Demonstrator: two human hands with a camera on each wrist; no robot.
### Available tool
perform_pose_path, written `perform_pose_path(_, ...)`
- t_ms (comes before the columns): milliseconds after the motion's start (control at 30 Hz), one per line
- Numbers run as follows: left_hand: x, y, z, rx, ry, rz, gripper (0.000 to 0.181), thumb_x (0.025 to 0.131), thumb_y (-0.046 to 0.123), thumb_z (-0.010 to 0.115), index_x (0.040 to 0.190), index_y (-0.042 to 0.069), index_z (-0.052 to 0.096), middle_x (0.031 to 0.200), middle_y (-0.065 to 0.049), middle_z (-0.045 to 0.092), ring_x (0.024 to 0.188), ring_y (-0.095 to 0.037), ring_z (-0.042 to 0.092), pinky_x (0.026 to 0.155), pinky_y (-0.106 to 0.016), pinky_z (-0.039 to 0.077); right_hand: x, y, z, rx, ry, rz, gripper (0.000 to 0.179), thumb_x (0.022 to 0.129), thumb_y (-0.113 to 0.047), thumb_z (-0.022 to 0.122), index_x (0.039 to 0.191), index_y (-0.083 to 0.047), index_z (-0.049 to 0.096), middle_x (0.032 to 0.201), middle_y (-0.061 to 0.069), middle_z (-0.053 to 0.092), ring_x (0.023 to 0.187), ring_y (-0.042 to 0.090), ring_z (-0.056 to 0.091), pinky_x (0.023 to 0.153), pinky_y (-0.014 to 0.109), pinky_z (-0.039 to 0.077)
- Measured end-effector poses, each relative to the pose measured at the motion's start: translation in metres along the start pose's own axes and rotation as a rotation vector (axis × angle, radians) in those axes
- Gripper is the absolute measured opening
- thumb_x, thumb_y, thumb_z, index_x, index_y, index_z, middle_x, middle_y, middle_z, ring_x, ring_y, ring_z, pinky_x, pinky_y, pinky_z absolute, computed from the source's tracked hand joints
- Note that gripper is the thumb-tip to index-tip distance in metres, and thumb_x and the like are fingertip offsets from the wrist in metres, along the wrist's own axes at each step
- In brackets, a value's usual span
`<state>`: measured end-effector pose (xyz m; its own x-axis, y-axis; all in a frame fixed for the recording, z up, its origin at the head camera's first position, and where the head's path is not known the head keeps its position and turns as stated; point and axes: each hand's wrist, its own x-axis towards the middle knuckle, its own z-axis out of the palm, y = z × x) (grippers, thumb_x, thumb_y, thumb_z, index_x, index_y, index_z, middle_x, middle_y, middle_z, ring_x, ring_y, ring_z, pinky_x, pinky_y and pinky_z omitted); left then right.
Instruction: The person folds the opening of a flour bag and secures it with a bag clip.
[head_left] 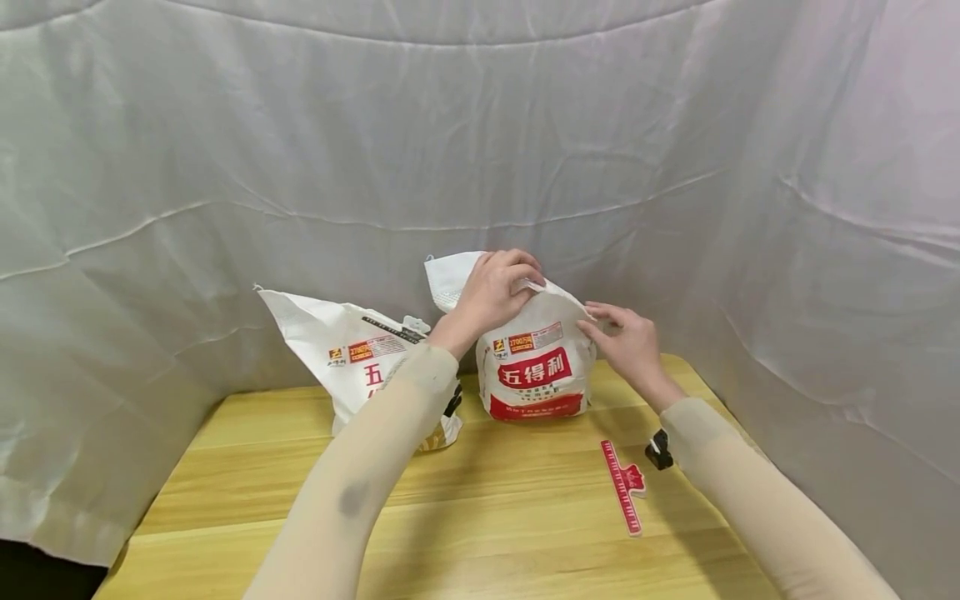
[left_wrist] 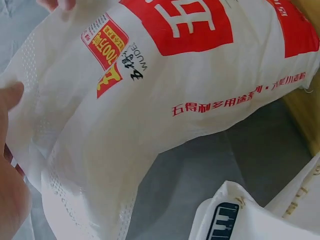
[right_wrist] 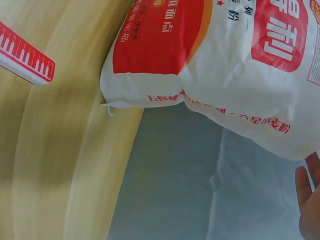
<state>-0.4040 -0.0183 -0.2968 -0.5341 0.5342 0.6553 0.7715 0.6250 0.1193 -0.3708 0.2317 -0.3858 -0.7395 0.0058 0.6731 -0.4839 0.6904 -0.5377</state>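
Observation:
A white flour bag with red printing stands upright at the back of the table. My left hand grips its top edge from above, thumb on the near face. A white flap of the bag's top sticks out to the left beyond that hand. In the left wrist view, part of this hand shows at the left border against the bag. My right hand pinches the top right corner of the bag between thumb and fingers. The right wrist view catches its fingers at the bag's edge.
A second white flour bag leans at the left, with a black-and-white bag clip across it. A red bag clip lies on the wooden table near the right forearm. Grey cloth hangs behind and along both sides.

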Motion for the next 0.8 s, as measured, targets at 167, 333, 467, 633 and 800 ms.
perform_pose_path(167,-0.0016,0.0034,-0.0009,-0.006,-0.013,-0.019,0.019,0.096,0.037,0.076,0.102,0.019,0.078,0.127,0.001,0.069,0.125,-0.019,0.059,0.114,-0.038,0.036,-0.0002,-0.0013,-0.0008,0.046,-0.002,0.085,0.037,0.104,-0.038,0.064,0.12,-0.006,0.077,0.122,0.013,0.075,0.104,0.034,0.073,0.083,0.043,0.06)
perform_pose_path(333,-0.0027,0.0062,0.0006,0.031,-0.006,-0.04,0.024,0.101,0.042,0.066,0.099,0.02,0.076,0.121,0.003,0.071,0.121,-0.017,0.06,0.112,-0.037,0.037,-0.0006,-0.0041,-0.0019,0.109,-0.017,0.176,0.044,0.103,-0.048,0.061,0.117,-0.009,0.076,0.115,0.013,0.077,0.101,0.03,0.073,0.072,0.018,0.052)
perform_pose_path(467,-0.0028,0.0081,0.0024,0.059,0.005,-0.059,0.024,0.103,0.039,0.062,0.099,0.019,0.075,0.118,0.004,0.072,0.118,-0.016,0.062,0.112,-0.038,0.037,-0.0005,-0.0058,-0.0018,0.14,-0.039,0.208,0.044,0.102,-0.048,0.063,0.118,-0.008,0.074,0.117,0.014,0.075,0.104,0.03,0.072,0.073,0.016,0.05)
perform_pose_path(633,-0.0012,0.0094,0.0029,0.081,0.018,-0.062,0.017,0.1,0.03,0.065,0.104,0.018,0.076,0.117,0.003,0.072,0.118,-0.017,0.063,0.112,-0.039,0.037,0.0017,-0.005,0.0002,0.167,-0.052,0.231,0.041,0.102,-0.045,0.065,0.118,-0.009,0.073,0.118,0.012,0.075,0.106,0.028,0.071,0.077,0.017,0.052)
perform_pose_path(800,-0.0005,0.0092,0.0032,0.11,-0.011,-0.079,0.024,0.1,0.029,0.066,0.119,0.019,0.075,0.125,0.003,0.07,0.124,-0.018,0.061,0.113,-0.041,0.036,0.0039,-0.0035,0.0022,0.19,-0.072,0.236,0.041,0.101,-0.046,0.066,0.121,-0.011,0.073,0.119,0.012,0.075,0.108,0.027,0.071,0.075,0.015,0.052)
